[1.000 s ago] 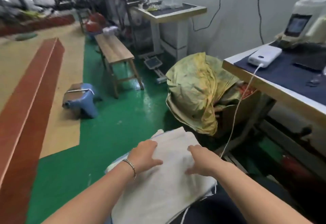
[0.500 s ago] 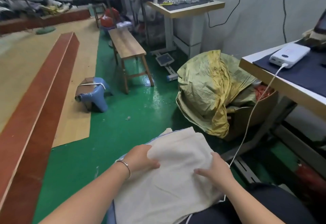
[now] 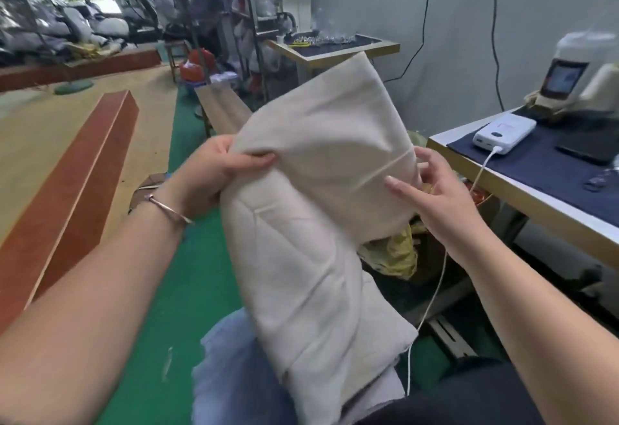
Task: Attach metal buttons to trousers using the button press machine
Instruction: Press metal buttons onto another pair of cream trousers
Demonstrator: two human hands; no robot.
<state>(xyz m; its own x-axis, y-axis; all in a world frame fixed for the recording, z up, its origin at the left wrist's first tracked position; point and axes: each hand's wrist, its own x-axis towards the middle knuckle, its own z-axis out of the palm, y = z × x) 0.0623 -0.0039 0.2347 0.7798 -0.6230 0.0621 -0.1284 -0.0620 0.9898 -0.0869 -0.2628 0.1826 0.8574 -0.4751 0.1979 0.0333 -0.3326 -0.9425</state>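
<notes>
1. Left hand: the grip pinches a fold of the cream trousers at their upper left edge, thumb on the near face, the other fingers hidden behind the cloth.
2. Right hand: fingers are spread and nearly straight. The fingertips touch the right edge of the trousers near a raised seam; nothing is pinched.
3. Trousers: the folded garment is held up in the air between both hands. Its lower end hangs down to a pale blue cloth pile just below, at the person's lap.
4. Progress, as a judgement: the task is at an early stage for this garment. No metal button is visible on the exposed cloth, and the garment is not yet at any machine. Remaining: carry it to the press, position it, and set the buttons.
5. Bench, right of the trousers: it carries a dark mat, a white power bank with a white cable hanging off the near edge, and a machine with a small screen at the rear. Whether this is the button press cannot be confirmed.
6. Clearance: the bench edge lies near the right hand, and the cable hangs just right of the trousers, so it could snag. A yellow sack sits behind and below the trousers. Left of the trousers, the green floor offers open room.
</notes>
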